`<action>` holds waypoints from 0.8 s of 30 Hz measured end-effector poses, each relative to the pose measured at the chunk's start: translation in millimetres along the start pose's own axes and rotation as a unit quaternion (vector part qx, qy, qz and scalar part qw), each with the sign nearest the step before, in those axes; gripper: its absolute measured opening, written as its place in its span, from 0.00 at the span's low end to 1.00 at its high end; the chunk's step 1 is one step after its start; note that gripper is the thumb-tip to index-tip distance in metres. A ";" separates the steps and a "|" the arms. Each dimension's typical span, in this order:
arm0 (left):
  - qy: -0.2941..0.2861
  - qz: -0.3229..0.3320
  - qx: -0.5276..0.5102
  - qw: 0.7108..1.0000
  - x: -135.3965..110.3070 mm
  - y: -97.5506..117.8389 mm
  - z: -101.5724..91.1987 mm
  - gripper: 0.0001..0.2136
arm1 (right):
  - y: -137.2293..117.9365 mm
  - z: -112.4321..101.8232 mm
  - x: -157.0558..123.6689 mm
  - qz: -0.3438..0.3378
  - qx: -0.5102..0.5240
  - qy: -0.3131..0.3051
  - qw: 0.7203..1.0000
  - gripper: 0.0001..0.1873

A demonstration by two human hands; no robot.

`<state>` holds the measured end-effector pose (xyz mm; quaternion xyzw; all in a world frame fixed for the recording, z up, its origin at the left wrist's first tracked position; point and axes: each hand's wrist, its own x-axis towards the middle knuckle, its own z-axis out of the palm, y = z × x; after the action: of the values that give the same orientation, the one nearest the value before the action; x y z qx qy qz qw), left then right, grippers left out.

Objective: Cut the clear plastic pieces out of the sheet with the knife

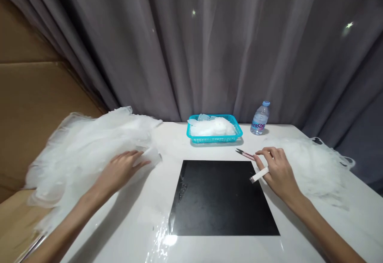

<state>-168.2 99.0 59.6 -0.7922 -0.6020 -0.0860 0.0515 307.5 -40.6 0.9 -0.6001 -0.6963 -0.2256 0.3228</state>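
Note:
My left hand (pixel 124 169) lies at the right side of a large heap of sheer white fabric (pixel 89 143). Its fingers are stretched out and the thumb is apart, touching a loose edge of the fabric. My right hand (pixel 277 171) is closed around a white lighter (pixel 259 174), whose metal end points down and left. The thumb and forefinger of that hand are at the pink handle of small thread snips (pixel 245 154); the dark blades point left. Below the snips lies a black rectangular mat (pixel 221 199).
A turquoise basket (pixel 214 138) holding white fabric pieces stands at the back of the white table (pixel 134 231). Beside it is a water bottle (pixel 259 118). More sheer white pieces with straps (pixel 314 167) lie right. Cardboard (pixel 36 107) is at left, a grey curtain (pixel 209 55) behind.

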 end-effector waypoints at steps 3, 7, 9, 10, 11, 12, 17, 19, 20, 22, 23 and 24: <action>0.003 0.026 -0.026 0.999 -5.2 6.7 0.0 0.27 | -5.1 3.7 -1.8 0.006 0.012 -0.018 1.000 0.15; 0.029 0.039 -0.082 0.995 -4.3 16.6 -9.0 0.26 | -8.3 5.5 -3.3 0.009 0.034 -0.019 0.999 0.15; 0.065 0.026 -0.056 0.996 -0.9 15.8 -20.5 0.25 | -8.8 6.5 -4.8 0.011 0.043 -0.022 0.999 0.14; 0.095 0.014 -0.029 0.995 1.6 12.6 -27.9 0.26 | -8.9 6.9 -5.7 0.011 0.047 -0.025 0.999 0.14; 0.129 -0.006 0.007 0.992 4.5 7.1 -35.9 0.26 | -8.9 7.3 -6.5 0.012 0.052 -0.027 0.998 0.14; 0.155 -0.032 0.032 0.987 7.7 -0.6 -44.2 0.28 | -9.1 7.7 -7.3 0.014 0.055 -0.030 0.998 0.14; 0.071 -0.141 0.055 0.986 23.3 -49.5 -72.6 0.24 | -9.4 10.0 -9.4 0.016 0.055 -0.042 0.997 0.16; 0.064 -0.138 0.055 0.987 30.1 -61.9 -74.7 0.23 | -9.3 11.4 -10.0 0.011 0.056 -0.045 0.997 0.16; 0.065 -0.127 0.058 0.988 34.0 -65.5 -74.3 0.24 | -9.2 12.0 -10.4 0.009 0.058 -0.046 0.997 0.15; 0.056 -0.098 0.060 0.992 42.6 -68.4 -72.3 0.26 | -9.2 13.0 -11.1 0.003 0.061 -0.047 0.997 0.14; 0.046 -0.087 0.060 0.993 47.1 -68.2 -71.1 0.25 | -9.3 13.2 -11.3 0.000 0.062 -0.048 0.997 0.13; 0.033 -0.083 0.061 0.994 51.2 -67.4 -70.0 0.23 | -9.6 13.3 -11.4 -0.003 0.062 -0.049 0.997 0.13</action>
<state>-224.9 152.6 136.9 -0.7319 -0.6673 -0.0796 0.1125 296.6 -40.8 -15.8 -0.5874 -0.7256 -0.1527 0.3242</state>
